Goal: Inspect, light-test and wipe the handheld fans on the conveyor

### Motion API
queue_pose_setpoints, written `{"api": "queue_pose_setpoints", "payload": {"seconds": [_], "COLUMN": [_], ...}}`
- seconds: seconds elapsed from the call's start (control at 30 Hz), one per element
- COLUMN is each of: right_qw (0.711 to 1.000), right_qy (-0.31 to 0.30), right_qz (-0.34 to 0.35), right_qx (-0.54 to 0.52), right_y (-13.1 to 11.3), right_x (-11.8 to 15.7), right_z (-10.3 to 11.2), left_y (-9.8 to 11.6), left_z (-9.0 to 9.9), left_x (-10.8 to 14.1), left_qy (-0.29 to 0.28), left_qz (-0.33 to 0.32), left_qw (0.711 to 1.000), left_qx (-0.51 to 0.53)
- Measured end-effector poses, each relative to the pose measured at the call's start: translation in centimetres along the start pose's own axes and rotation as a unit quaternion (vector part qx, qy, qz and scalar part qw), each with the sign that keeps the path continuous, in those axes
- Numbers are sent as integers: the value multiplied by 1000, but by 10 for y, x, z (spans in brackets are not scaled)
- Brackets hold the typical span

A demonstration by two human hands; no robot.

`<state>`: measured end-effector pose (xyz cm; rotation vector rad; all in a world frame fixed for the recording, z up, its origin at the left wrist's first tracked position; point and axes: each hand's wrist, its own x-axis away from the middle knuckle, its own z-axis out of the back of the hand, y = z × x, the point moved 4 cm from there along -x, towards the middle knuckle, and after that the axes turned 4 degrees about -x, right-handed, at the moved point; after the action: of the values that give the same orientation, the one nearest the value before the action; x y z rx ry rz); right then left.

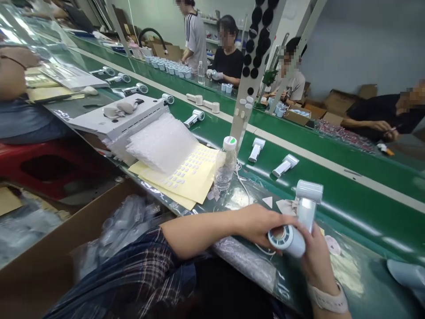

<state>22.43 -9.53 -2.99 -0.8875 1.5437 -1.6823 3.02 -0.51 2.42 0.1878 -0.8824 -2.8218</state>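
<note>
Two pale blue, hair-dryer-shaped devices are at my hands. One, a T-shaped device (306, 212), stands upright with its round head at the top. My right hand (315, 254) closes about its lower handle, partly hidden behind the other device. That second device (294, 241) shows a cylindrical head with a ribbed round opening facing left. Around this head curves my left hand (260, 223), its fingers reaching above it toward the upright handle. The two devices overlap, so the exact finger contacts are partly hidden. A white watch band (328, 301) is on my right wrist.
A water bottle (226, 166) stands left of my hands, beside yellow label sheets (199, 177) and bubble wrap (162, 141). More devices (285, 165) lie on the green conveyor belt (338, 186). A cardboard box (83, 212) holds plastic bags. Several people work across the belt.
</note>
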Motion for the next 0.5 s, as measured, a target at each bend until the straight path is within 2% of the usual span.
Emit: {"api": "queue_pose_setpoints", "payload": {"seconds": [0.1, 0.23, 0.3, 0.37, 0.43, 0.5], "right_qw": [999, 995, 990, 979, 964, 946], "right_qy": [36, 94, 126, 162, 185, 197], "right_qz": [-28, 7, 17, 25, 33, 42], "right_qx": [-26, 11, 57, 118, 185, 254], "right_y": [-30, -82, -96, -98, -90, -76], "right_x": [-50, -156, -210, -254, -285, -304], "right_z": [31, 61, 60, 49, 32, 14], "left_y": [5, 10, 9, 5, -1, -11], "left_z": [-7, -17, -19, -21, -23, -29], "left_x": [2, 4, 4, 3, 2, -2], "left_qy": [-16, 8, 28, 37, 45, 58], "left_qz": [-52, -127, -134, -131, -125, -115], "left_qw": [997, 988, 986, 986, 986, 987], "left_qx": [-49, -91, -96, -99, -99, -97]}}
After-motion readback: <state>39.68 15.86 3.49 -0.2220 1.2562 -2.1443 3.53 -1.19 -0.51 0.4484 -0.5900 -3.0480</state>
